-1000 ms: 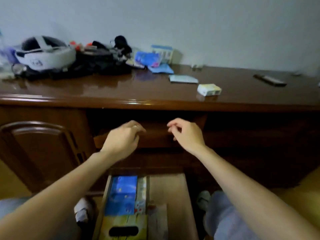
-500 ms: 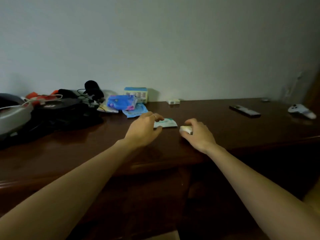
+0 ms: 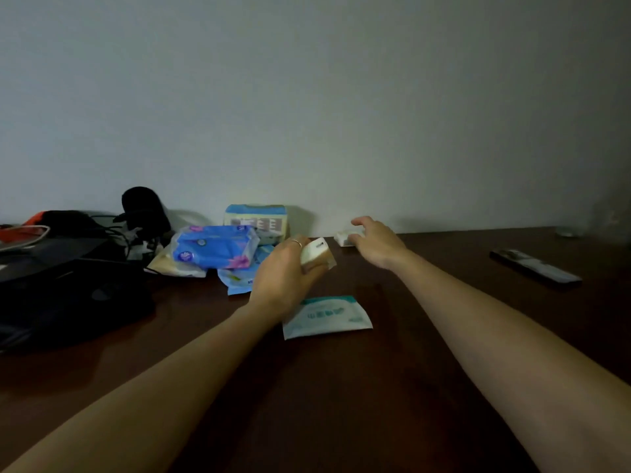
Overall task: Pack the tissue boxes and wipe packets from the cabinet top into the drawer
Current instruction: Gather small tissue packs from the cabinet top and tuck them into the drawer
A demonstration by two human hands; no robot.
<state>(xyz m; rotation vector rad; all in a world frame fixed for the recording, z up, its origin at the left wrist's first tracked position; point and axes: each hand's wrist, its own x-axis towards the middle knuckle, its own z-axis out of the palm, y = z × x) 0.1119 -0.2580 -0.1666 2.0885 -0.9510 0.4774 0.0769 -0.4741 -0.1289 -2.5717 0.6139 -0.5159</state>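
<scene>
Over the bench point(image 3: 409, 336), small white pack point(image 3: 316, 252) now clamped in left hand point(image 3: 283, 278), right hand point(image 3: 375, 242), fingers apart, newly reaching for back pack point(image 3: 343, 237).

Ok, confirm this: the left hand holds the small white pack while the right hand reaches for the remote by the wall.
Not the remote, which lies untouched far right. The head view shows the right hand reaching a small white box by the wall. The left hand does hold the small white pack.
</scene>
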